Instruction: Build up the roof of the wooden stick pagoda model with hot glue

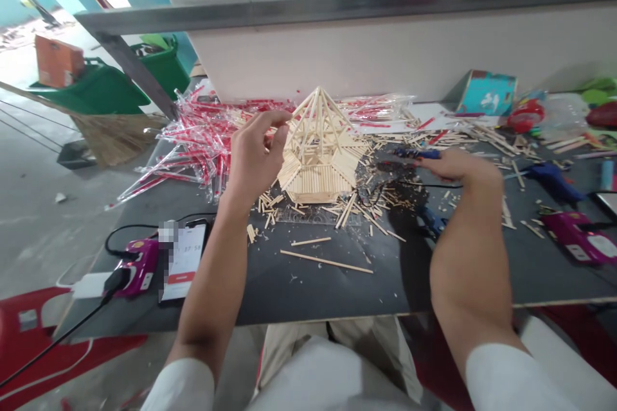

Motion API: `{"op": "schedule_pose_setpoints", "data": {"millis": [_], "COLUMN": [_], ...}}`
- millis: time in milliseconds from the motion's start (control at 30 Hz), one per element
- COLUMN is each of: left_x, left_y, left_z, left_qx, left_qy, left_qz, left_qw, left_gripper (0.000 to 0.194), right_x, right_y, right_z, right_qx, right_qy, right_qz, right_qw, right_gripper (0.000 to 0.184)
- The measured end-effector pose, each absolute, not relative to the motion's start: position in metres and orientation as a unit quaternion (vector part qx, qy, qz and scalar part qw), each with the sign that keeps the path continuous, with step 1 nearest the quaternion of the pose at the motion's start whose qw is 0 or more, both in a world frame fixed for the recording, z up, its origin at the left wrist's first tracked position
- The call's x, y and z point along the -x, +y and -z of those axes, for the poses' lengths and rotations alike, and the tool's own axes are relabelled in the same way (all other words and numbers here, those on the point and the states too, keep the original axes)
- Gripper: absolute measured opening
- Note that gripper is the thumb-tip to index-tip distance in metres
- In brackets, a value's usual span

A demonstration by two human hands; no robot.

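Note:
A pale wooden stick model [321,180] of a building, with a pointed roof frame of thin struts, stands upright on the dark table. Beside the upper left of that frame is my left hand [260,148]. Its fingers are curved, with thumb and forefinger apart, and I see nothing between them; whether a fingertip touches a strut is unclear. To the right of the model, my right hand [448,165] grips blue-handled pliers [417,154], their dark jaws pointing left over scattered stick pieces. Two loose sticks [326,261] lie in front of the model.
Red-and-clear plastic wrappers [205,135] heap at the back left. A phone [186,263] and a purple power adapter [139,266] sit left; another purple adapter [578,237] and a blue glue gun [554,181] lie right. A metal rail [337,9] crosses the wall behind.

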State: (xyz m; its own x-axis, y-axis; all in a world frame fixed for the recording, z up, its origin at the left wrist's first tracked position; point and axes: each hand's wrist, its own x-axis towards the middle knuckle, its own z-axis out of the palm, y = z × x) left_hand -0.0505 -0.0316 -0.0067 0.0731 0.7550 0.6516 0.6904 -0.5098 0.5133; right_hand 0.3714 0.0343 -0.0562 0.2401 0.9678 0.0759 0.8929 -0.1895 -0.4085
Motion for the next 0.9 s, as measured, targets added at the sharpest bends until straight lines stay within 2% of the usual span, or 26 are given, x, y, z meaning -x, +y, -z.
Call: {"op": "schedule_pose_setpoints", "data": {"millis": [100,167,300,400,467,667,900], "left_x": [0.05,0.05,0.047,0.039,0.031,0.007,0.002], "left_y": [-0.031,-0.031,-0.033,-0.036,-0.039,-0.048,-0.051], "left_z": [0.007,0.007,0.005,0.004,0.005,0.009,0.008], "left_qx": [-0.726,-0.724,-0.724,-0.726,-0.728,-0.717,-0.712], "left_qy": [0.494,0.493,0.49,0.503,0.511,0.56,0.584], "left_qz": [-0.475,-0.48,-0.482,-0.467,-0.457,-0.414,-0.387], "left_qw": [0.045,0.051,0.052,0.04,0.024,-0.033,-0.038], "left_gripper": [0.027,0.026,0.022,0.022,0.029,0.05,0.054], "right_x": [-0.361,-0.351,-0.325,-0.304,-0.289,-0.254,-0.231], "right_y": [0.028,0.021,0.009,0.002,-0.001,-0.006,-0.001], "right_z": [0.026,0.009,-0.011,-0.017,-0.022,-0.025,-0.029], "right_qx": [0.806,0.824,0.818,0.769,0.729,0.607,0.545], "right_qy": [-0.565,-0.541,-0.514,-0.534,-0.558,-0.62,-0.659], "right_qz": [-0.106,-0.077,-0.018,0.028,0.067,0.153,0.157], "right_qw": [0.142,0.151,0.257,0.349,0.391,0.473,0.495], "right_gripper": [0.041,0.041,0.048,0.044,0.041,0.034,0.034]}}
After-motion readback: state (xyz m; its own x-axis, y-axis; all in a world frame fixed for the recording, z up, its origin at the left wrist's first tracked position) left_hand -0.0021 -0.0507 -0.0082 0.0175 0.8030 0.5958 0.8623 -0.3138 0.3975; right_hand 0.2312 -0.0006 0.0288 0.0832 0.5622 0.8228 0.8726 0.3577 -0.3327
